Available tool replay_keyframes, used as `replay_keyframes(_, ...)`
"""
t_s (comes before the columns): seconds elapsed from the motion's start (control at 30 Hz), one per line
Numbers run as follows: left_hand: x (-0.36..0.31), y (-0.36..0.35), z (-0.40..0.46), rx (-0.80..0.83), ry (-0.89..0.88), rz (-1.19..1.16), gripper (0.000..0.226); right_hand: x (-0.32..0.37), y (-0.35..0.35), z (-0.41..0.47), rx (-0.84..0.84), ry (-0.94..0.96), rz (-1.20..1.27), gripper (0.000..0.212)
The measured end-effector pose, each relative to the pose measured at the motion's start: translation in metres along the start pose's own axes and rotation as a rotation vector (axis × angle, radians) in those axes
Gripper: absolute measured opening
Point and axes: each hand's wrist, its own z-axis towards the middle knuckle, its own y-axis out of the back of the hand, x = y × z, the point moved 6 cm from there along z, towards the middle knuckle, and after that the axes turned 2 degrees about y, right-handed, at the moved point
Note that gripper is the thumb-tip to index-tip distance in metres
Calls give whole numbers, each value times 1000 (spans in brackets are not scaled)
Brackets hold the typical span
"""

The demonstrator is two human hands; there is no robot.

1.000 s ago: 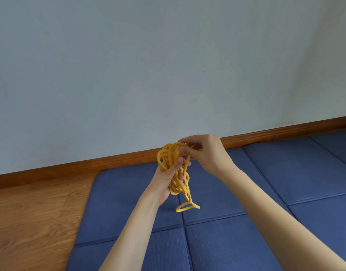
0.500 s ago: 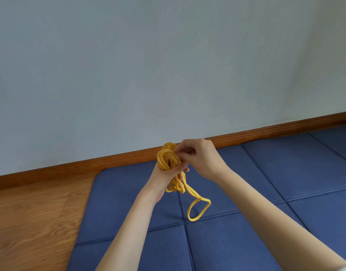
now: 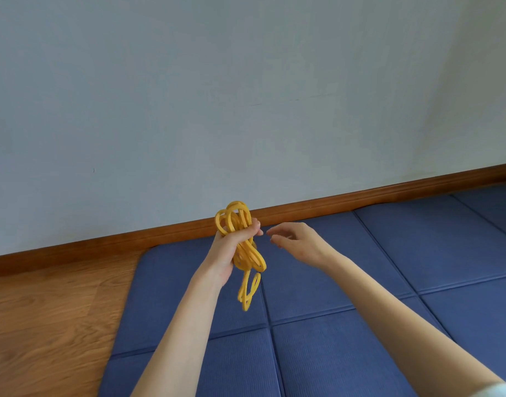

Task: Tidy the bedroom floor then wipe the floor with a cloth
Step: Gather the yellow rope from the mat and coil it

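The left hand [image 3: 227,250] grips the bundled yellow rope [image 3: 240,253] above the blue mat [image 3: 346,282] so it stays tidy, while the right hand [image 3: 296,242] waits beside it, fingers loose, holding nothing.

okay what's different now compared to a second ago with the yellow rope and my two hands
The right hand has let go of the yellow rope bundle and drawn away to the right, fingers now relaxed and apart from it. The loose loop hanging below the bundle has swung and now dangles straighter down. The left hand still grips the bundle at the middle, held above the blue padded mat, beside the wooden floor.
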Motion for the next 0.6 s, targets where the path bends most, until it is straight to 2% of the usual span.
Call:
replay_keyframes(0.07, -2, 0, 1, 20, -36, -46, 20, 3, 0, 0, 17, 1, 10, 29)
replay_keyframes(0.13, -3, -3, 1, 74, -50, -223, 11, 5, -2, -1, 66, 2, 22, 35)
replay_keyframes(0.23, -6, -6, 1, 138, -58, -486, 17, 5, -13, -4, 223, -3, 104, 47)
replay_keyframes(0.3, -7, -6, 3, 180, -83, -603, 31, 5, -20, -8, 316, -7, 164, 49)
replay_keyframes(0.37, -9, -2, 6, 163, -107, -687, 40, 5, -26, -12, 370, -17, 199, 46)
replay_keyframes(0.47, -12, 9, 10, 110, -142, -735, 41, 4, -36, -17, 446, -43, 286, 40)
replay_keyframes(0.6, -23, 29, 12, -6, -192, -781, 25, 2, -51, -22, 548, -39, 295, 20)
